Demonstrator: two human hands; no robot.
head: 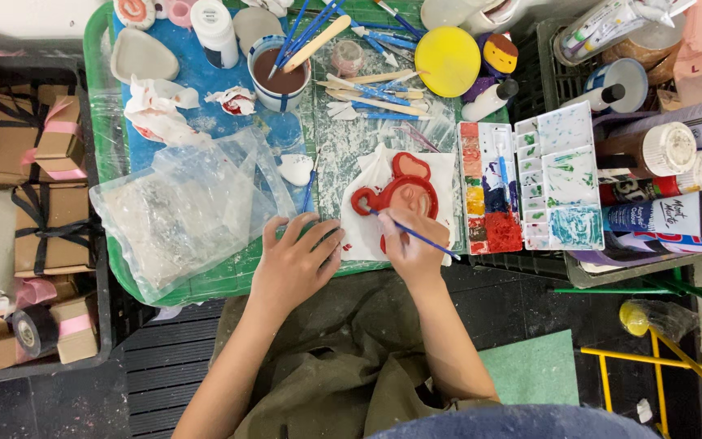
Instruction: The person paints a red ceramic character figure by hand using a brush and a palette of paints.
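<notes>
Right hand pinches a thin blue brush, tip on the red-painted plaster figure, which lies on white paper on the green mat. Left hand rests flat, fingers spread, gripping nothing, beside the paper on the mat's edge. Risk, as I judge it: the figure is unbraced and could skid under the brush, smearing wet red; the crowded paint palette sits near the right elbow's sweep.

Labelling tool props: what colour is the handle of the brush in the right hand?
Blue; the brush in the right hand shows only in the head view.
</notes>
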